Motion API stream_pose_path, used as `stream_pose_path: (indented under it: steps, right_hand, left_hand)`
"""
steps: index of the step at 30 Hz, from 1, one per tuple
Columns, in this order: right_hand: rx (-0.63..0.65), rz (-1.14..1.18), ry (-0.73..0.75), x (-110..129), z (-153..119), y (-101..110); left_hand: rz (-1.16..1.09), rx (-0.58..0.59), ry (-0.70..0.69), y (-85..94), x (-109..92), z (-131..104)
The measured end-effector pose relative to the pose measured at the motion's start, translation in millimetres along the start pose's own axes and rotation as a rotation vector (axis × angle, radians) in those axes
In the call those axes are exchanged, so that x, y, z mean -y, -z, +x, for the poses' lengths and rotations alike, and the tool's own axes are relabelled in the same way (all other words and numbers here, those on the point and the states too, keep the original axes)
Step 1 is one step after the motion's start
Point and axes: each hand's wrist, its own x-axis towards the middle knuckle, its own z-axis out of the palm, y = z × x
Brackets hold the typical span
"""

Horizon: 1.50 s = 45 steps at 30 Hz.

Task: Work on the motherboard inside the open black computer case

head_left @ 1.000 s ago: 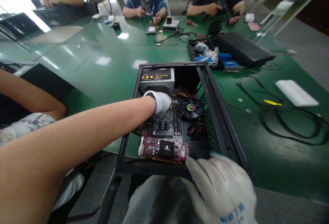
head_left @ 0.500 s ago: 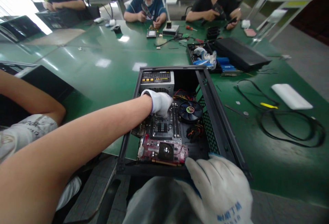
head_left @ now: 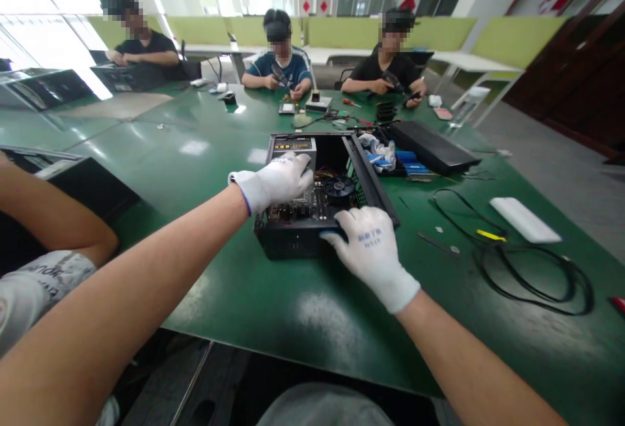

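**Opened computer case (head_left: 288,243) on a green counter (head_left: 234,289), a gloved hand at each side**

Head view, taking the case as the centre of the clock. The case lies on the counter with its open side facing up and its near wall toward 6 o'clock. The white-gloved left hand (head_left: 288,178) is at 10 o'clock, over the opening and just beside the power supply (head_left: 293,145), fingers bent. The fingertips are partly hidden, so I cannot tell whether they hold anything. The white-gloved right hand (head_left: 370,243) grips the case between 4 and 5 o'clock, fingers over the rim, thumb against the near wall.

As far as this view shows, the cover is already off and the inside exposed, but much remains in place: the power supply at 11 o'clock, a dark fan (head_left: 339,186) at 2 o'clock and a circuit board (head_left: 312,208) toward 8 o'clock. The near part of the interior is hard to make out.

At 2 o'clock, outside the case, lie crumpled gloves (head_left: 383,154), then a black panel (head_left: 434,146). A white block (head_left: 525,219) lies at 3 o'clock. A neighbour's sleeve (head_left: 43,283) shows between 8 and 9. Three co-workers (head_left: 283,64) sit across the counter at 10, 11 and 1 o'clock.
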Motion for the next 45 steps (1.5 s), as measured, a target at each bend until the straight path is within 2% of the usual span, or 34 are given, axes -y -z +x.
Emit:
stream_pose_path:
  steps: [4,7,9,12,16,20,23,26,30,33,38,42,45]
  right_hand:
    - [0.036,-0.067,-0.047,-20.9,86.7,-23.1]
    - [0.062,-0.115,-0.093,-30.1,146.1,-33.1]
    - [0.091,-0.132,-0.111,-32.2,176.5,-34.5]
    - [0.128,-0.141,-0.12,-32.5,202.5,-32.8]
    - [0.148,-0.146,-0.11,-33.0,203.1,-29.6]
    - [0.147,-0.151,-0.068,-30.1,180.7,-25.0]
    - [0.124,-0.153,-0.033,-21.4,151.7,-21.9]
    - [0.088,-0.146,-0.004,-7.7,110.3,-18.4]
    - [0.038,-0.111,0.031,12.6,40.1,-6.9]
    - [0.009,-0.074,0.04,25.4,-15.3,6.1]
    - [-0.038,0.005,0.071,39.4,-95.2,23.2]
    - [-0.166,0.11,0.114,48.8,-138.5,32.5]
    - [-0.221,0.137,0.125,53.9,-154.7,38.7]
  left_hand:
    - [-0.075,-0.182,0.072,7.4,17.7,5.5]
    - [-0.135,-0.248,0.124,12.7,16.4,0.0]
    - [-0.16,-0.254,0.137,13.5,11.9,-7.0]
    - [-0.209,-0.236,0.133,10.4,7.9,-19.0]
    - [-0.255,-0.257,0.124,6.1,14.9,-34.4]
    - [-0.28,-0.274,0.12,9.2,26.9,-45.6]
    - [-0.274,-0.269,0.115,16.5,30.7,-49.1]
    - [-0.234,-0.274,0.103,24.4,27.8,-48.4]
    - [-0.188,-0.254,0.071,27.2,15.1,-44.6]
    - [-0.149,-0.119,0.006,17.6,2.4,-42.4]
    - [-0.041,0.189,-0.08,-12.3,-18.5,-40.3]
    - [0.058,0.416,-0.15,-30.2,-36.1,-38.1]
    - [0.121,0.549,-0.185,-37.5,-49.6,-35.5]
